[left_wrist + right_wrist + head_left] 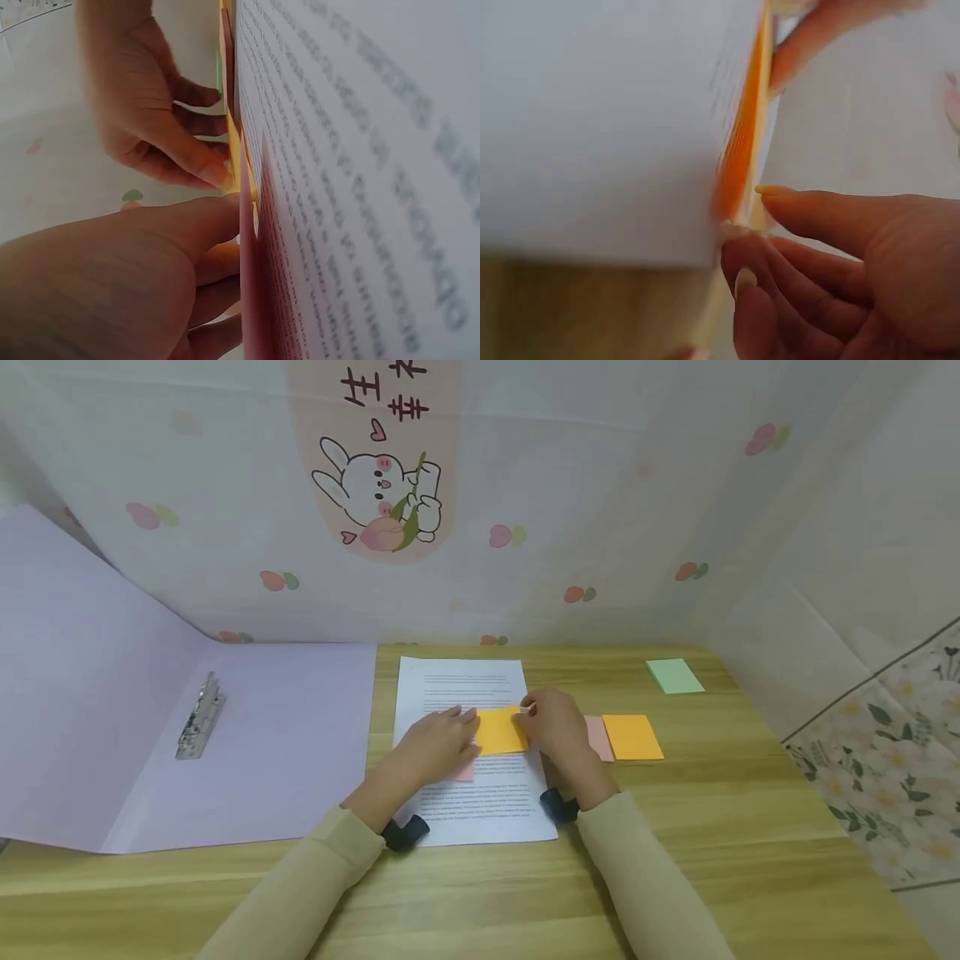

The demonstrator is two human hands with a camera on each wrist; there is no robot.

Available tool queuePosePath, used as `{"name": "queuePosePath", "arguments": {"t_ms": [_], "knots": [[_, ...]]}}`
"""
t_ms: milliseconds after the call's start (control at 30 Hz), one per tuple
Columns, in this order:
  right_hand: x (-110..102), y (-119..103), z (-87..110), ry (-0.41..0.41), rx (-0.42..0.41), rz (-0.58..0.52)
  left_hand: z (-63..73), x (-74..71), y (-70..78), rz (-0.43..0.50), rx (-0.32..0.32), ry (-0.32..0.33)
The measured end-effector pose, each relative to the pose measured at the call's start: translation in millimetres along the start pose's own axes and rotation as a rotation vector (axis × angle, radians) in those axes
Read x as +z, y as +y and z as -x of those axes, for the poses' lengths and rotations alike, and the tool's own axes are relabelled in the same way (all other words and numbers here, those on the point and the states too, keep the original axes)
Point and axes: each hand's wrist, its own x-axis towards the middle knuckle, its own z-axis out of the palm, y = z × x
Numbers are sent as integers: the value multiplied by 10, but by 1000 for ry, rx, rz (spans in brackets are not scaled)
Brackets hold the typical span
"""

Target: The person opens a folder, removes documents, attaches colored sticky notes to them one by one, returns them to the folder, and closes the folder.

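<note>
A printed sheet [465, 681] lies on the wooden table [712, 827]. On its middle sits an orange sticky note [501, 731]. My left hand [442, 739] lies flat on the sheet, its fingertips pressing the note's left edge. My right hand [553, 727] is at the note's right edge. In the right wrist view its thumb and curled fingers [795, 255] pinch the edge of the orange note [742, 135]. The left wrist view shows both hands meeting at the thin orange note [235, 157] against the sheet [360, 150]. A pink note [465, 771] peeks out under my left hand.
An open purple folder [285, 752] with a metal clip [201, 717] lies to the left of the sheet. Right of my right hand lie a pink pad [600, 739] and an orange pad [632, 737]. A green pad [675, 677] sits farther back right.
</note>
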Motion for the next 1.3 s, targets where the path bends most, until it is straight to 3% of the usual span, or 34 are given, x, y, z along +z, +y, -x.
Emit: {"name": "queuePosePath", "arguments": {"t_ms": [100,167,300,400,567,800,1033,1167,1300], "knots": [[-13,-117,95,15,-43,104,4,11,10,-5,5,-21],[-4,-192,147,-12,-145,140,5,23,10,-9,11,-14],[43,-275,217,-150,-368,156,14,36,6,-1,4,16],[98,-291,231,-261,-439,125,42,33,-25,28,-8,36],[153,-250,218,-312,-413,105,58,28,-46,44,-21,21],[128,-216,254,-294,-345,236,32,-1,14,47,-37,-44],[44,-74,278,-193,-236,375,-19,-1,89,11,-47,-32],[51,-49,258,-209,-260,369,-17,3,76,-1,-51,-29],[53,-59,247,-229,-276,358,0,16,29,3,-25,16]]}}
